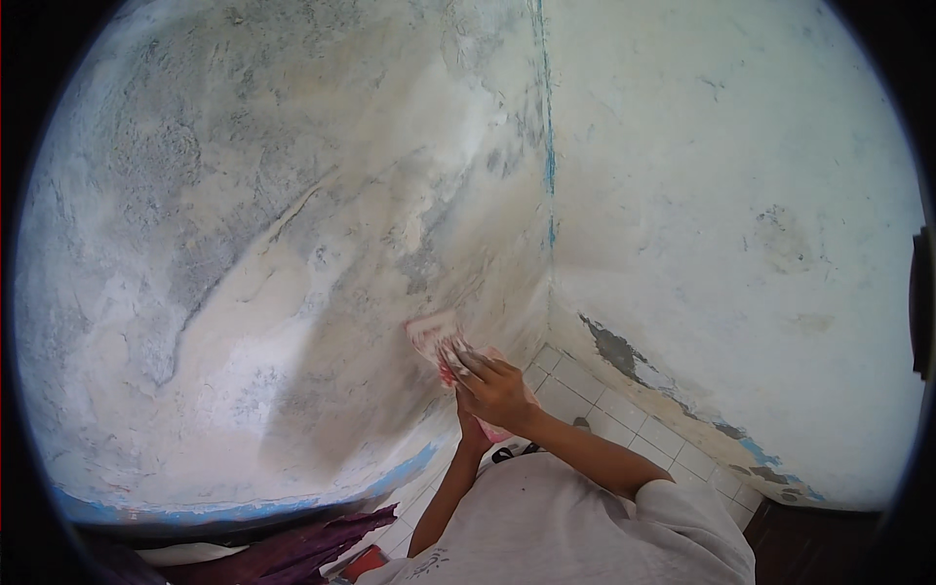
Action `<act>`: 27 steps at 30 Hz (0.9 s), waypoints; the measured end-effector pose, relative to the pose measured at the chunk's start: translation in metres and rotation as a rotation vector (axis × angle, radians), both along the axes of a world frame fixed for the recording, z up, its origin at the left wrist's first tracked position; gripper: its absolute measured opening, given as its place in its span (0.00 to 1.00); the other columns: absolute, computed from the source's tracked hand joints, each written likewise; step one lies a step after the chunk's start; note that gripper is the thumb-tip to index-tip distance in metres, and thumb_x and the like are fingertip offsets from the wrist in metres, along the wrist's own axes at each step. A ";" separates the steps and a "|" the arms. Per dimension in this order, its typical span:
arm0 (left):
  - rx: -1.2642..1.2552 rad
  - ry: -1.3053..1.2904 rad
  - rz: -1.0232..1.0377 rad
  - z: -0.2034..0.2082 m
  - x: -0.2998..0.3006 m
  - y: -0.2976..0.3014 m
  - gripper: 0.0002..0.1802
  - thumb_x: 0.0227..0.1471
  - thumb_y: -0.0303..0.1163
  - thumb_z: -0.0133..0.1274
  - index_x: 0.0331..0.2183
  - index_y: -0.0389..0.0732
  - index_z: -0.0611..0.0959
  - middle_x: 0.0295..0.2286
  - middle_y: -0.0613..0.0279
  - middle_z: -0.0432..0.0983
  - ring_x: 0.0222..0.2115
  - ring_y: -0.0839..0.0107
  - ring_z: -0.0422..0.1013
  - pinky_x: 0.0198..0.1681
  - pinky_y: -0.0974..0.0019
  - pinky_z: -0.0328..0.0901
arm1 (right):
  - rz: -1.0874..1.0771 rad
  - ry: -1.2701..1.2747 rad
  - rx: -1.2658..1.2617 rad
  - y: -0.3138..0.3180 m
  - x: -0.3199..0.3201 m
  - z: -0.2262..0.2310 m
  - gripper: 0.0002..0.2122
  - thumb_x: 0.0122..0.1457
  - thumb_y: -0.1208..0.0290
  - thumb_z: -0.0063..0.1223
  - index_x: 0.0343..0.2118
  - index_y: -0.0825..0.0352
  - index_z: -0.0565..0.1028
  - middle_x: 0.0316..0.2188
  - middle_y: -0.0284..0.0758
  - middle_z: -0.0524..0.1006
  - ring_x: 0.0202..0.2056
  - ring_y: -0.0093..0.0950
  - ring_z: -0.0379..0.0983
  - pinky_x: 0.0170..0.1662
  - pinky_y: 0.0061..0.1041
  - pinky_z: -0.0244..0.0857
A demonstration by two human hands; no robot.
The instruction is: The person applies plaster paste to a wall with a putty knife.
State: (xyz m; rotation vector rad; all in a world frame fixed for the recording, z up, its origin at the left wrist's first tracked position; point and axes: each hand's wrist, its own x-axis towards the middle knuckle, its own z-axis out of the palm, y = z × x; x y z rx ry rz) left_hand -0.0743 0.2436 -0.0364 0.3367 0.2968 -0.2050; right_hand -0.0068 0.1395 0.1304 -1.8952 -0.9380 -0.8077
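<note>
My right hand [495,392] is closed on a flat, pinkish-white piece [434,333], smeared with white and red at its edge. The piece is at or close to the patchy left wall [361,361], low down near the corner; motion blurs the fingertips. Just below, my left hand [471,429] is mostly hidden behind the right one. It seems closed around a second pink flat piece [495,432], whose edges show beside and below my right hand. What exactly either piece is made of cannot be made out.
The right wall [721,253] has peeling paint along its base. White floor tiles [624,409] lie between the walls. Dark purple cloth [302,551] and a red object [366,563] are at lower left. A dark brown surface [809,546] stands at lower right.
</note>
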 end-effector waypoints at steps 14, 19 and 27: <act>-0.059 -0.048 -0.183 0.046 0.004 -0.010 0.47 0.57 0.74 0.40 0.64 0.49 0.68 0.56 0.55 0.71 0.55 0.52 0.70 0.57 0.37 0.67 | 0.140 1.096 0.877 -0.018 0.157 -0.041 0.11 0.64 0.65 0.60 0.39 0.70 0.78 0.27 0.27 0.75 0.29 0.20 0.72 0.36 0.27 0.74; 0.075 -0.028 -0.076 0.027 -0.007 0.002 0.47 0.56 0.75 0.41 0.64 0.51 0.67 0.56 0.56 0.72 0.55 0.52 0.70 0.57 0.37 0.66 | 0.077 1.320 0.956 -0.053 0.093 -0.131 0.12 0.64 0.63 0.61 0.40 0.68 0.79 0.32 0.31 0.79 0.33 0.23 0.77 0.37 0.26 0.74; -0.033 -0.020 -0.106 0.034 -0.009 0.003 0.46 0.58 0.74 0.41 0.63 0.49 0.68 0.55 0.55 0.72 0.54 0.52 0.71 0.57 0.38 0.67 | 0.523 0.853 1.188 -0.034 0.150 0.088 0.17 0.66 0.63 0.58 0.49 0.71 0.75 0.42 0.35 0.81 0.43 0.28 0.78 0.46 0.31 0.74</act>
